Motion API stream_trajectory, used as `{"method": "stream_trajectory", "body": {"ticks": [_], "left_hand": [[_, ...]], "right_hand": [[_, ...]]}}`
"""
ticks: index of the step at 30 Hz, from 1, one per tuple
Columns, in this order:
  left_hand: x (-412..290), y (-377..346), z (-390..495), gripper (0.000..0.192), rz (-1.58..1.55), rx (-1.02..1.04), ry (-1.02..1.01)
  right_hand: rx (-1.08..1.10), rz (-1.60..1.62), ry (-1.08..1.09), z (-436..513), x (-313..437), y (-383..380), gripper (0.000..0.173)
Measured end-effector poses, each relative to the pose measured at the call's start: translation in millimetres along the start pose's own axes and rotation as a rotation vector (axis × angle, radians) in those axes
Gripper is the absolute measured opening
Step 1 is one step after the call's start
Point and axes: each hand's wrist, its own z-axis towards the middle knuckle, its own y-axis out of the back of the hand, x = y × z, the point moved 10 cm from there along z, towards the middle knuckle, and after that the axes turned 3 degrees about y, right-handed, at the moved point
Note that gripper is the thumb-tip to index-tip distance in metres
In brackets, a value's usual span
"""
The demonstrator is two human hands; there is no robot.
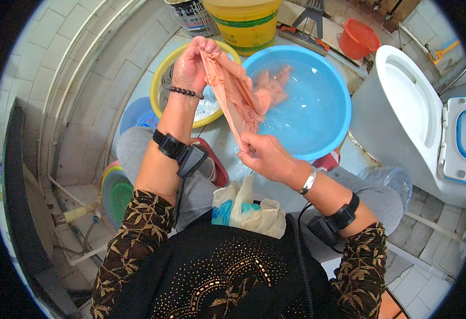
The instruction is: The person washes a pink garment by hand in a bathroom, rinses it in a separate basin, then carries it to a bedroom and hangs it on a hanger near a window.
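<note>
A wet peach-coloured cloth garment (233,85) is stretched between my two hands. My left hand (195,65) grips its upper edge above the yellow basin (156,79). Lower down and to the right, my right hand (267,155) pinches another part of the edge near the rim of the blue basin (344,99). The rest of the cloth trails into the water of the blue basin, partly submerged. Inside the yellow basin are suds and dark striped cloth, partly hidden by my left hand and wrist.
A yellow bucket (243,26) and a paint pail (193,18) stand behind the basins. To the right are a white toilet (388,103) and a red bucket (358,38). A smaller blue basin (135,109) is at left. White cloth (249,207) lies across my lap.
</note>
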Motion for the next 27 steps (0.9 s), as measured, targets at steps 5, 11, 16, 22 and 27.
{"method": "stream_trajectory", "body": {"ticks": [5,11,16,22,27], "left_hand": [[19,-8,0,0.012,0.461,-0.075,0.166],[96,-64,-21,0.022,0.725,0.041,0.417],[84,-98,-7,0.017,0.662,0.047,0.372],[26,-153,11,0.027,0.354,0.265,0.107],[14,-189,10,0.030,0.159,0.289,0.074]], "right_hand": [[-0.253,0.218,-0.290,11,-31,39,0.007],[-0.416,0.415,0.126,55,30,151,0.012],[-0.490,0.528,0.282,69,57,196,0.019],[-0.301,-0.031,-0.460,38,-129,144,0.060],[-0.338,-0.051,-0.079,30,-182,41,0.095]]}}
